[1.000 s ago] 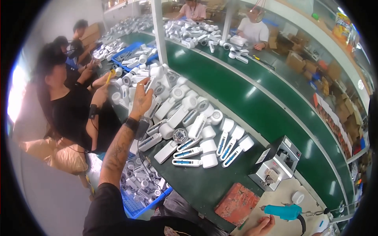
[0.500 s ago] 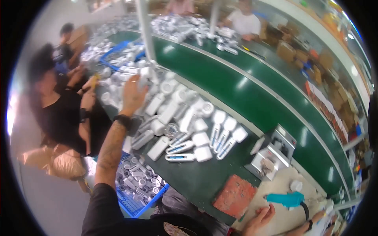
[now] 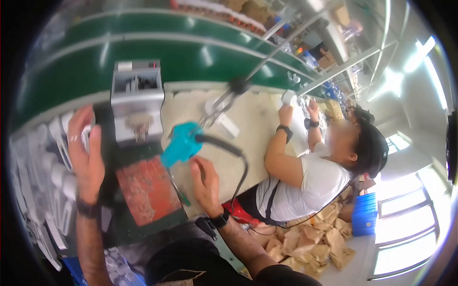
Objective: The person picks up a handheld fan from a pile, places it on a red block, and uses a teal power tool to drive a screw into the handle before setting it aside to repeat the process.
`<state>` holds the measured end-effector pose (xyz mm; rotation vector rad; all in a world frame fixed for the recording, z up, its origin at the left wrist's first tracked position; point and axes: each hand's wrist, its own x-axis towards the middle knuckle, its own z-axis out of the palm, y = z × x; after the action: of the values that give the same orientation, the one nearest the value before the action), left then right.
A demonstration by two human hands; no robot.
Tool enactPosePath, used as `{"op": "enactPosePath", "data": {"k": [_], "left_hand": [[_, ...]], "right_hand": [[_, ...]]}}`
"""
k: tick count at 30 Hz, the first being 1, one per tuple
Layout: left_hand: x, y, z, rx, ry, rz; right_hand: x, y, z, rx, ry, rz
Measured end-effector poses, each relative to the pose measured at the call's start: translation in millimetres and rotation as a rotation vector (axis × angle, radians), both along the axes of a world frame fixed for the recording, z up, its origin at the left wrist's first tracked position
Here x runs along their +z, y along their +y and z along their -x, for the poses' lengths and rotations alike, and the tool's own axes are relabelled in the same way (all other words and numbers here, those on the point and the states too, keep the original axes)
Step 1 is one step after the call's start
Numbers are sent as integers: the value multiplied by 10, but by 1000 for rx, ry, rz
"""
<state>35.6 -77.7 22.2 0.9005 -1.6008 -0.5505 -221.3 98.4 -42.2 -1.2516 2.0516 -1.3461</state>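
Note:
My left hand [image 3: 87, 159] is at the left of the bench, thumb and fingers closed around a white plastic part [image 3: 86, 136] that they mostly cover. White long-handled plastic pieces [image 3: 57, 176] lie in rows under and beside that wrist. My right hand [image 3: 206, 186] has its fingers apart with nothing visible in them. Just beyond its fingertips is a teal pistol-shaped power tool [image 3: 182, 143] with a black cord. Between my hands a worn red pad [image 3: 149, 190] lies on the green bench top.
A grey metal machine [image 3: 137, 107] stands behind the red pad. A metal hanger with a black knob [image 3: 238, 86] dangles over the beige mat [image 3: 191, 102]. A co-worker in a white shirt [image 3: 305, 186] sits at the right, handling white parts. Brown paper [image 3: 310, 238] heaps beside them.
The view has swung to the right. My left hand has left the heap of white parts and come near the grey machine. The teal tool now points down and left.

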Motion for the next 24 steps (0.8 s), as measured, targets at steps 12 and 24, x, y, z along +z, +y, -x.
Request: {"op": "enactPosePath", "data": {"k": [12, 24], "left_hand": [[-251, 233, 177, -127, -115, -11], [-328, 227, 186, -135, -146, 19]], "right_hand": [[58, -203, -136, 308, 779, -168], [-31, -71, 10, 155, 62, 53]]}}
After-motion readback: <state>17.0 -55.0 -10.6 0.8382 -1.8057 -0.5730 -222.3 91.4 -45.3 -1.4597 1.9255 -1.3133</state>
